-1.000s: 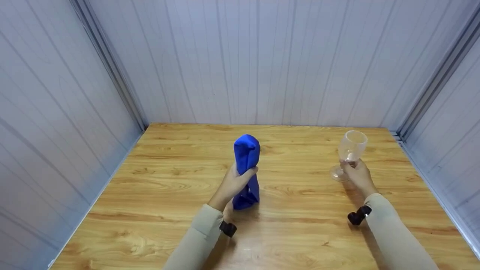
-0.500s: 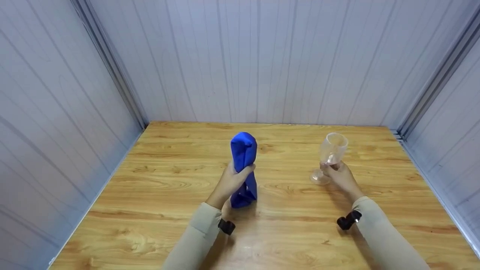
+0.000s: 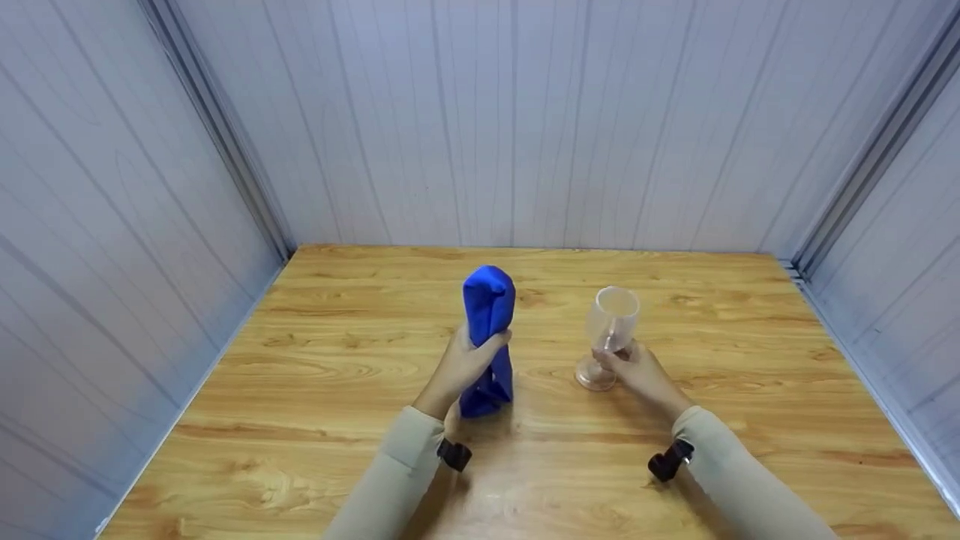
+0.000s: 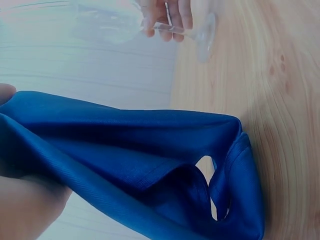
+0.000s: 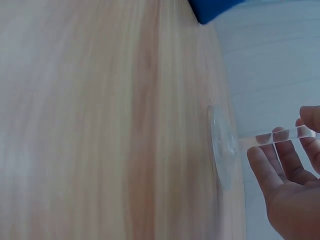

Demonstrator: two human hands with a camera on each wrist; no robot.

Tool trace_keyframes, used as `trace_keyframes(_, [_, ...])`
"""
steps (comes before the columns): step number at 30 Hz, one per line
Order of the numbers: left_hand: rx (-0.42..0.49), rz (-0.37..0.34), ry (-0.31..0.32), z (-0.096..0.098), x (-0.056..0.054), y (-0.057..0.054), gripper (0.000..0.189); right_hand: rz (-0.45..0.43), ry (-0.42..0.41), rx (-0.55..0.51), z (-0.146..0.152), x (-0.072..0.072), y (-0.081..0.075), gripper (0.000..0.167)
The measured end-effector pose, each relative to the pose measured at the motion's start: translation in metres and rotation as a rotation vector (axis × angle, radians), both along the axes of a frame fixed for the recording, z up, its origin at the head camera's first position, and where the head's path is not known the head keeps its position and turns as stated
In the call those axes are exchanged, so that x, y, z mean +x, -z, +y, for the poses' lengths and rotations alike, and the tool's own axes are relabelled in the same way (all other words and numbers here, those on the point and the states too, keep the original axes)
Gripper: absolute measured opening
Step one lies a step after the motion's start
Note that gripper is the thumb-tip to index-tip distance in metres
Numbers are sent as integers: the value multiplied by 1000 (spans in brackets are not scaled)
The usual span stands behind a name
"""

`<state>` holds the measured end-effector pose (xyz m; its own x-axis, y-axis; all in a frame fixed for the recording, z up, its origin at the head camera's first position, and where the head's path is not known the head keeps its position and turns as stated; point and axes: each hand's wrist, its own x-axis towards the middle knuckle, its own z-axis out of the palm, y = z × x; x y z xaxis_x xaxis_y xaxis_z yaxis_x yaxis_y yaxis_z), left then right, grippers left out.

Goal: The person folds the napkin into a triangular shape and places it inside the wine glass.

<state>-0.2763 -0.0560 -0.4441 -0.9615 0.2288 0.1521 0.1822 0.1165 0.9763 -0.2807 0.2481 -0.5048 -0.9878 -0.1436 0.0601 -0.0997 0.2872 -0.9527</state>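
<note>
My left hand (image 3: 463,361) grips a folded blue cloth (image 3: 489,300) around its middle, and the cloth hangs upright near the table's centre. In the left wrist view the same cloth (image 4: 150,150) shows loose folds and a gap near its lower end. To the right, my right hand (image 3: 637,371) holds a clear stemmed glass (image 3: 613,319) by its stem, bowl up and slightly tilted. The right wrist view shows fingers (image 5: 262,170) around the stem and the round glass foot (image 5: 223,147) close to the tabletop; whether it touches is hard to tell.
A wood-grain table (image 3: 300,360) spans the space under both hands. Pale panelled walls (image 3: 480,120) enclose it at the back and on both sides. A dark wrist device (image 3: 454,454) sits on the left wrist, another wrist device (image 3: 670,459) on the right.
My right hand has carried the glass leftward and a little nearer, closer to the blue cloth. The left hand and its cloth have barely moved.
</note>
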Motion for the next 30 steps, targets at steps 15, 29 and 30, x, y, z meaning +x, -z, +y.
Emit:
trace_keyframes(15, [37, 9, -7, 3, 1, 4, 58, 21, -80, -7, -42, 1, 3, 52])
trace_keyframes(29, [27, 31, -3, 6, 1, 2, 46, -29, -145, 50, -40, -1, 4, 50])
trace_keyframes(30, [26, 34, -2, 6, 4, -3, 45, -29, -148, 51, -40, -1, 4, 49])
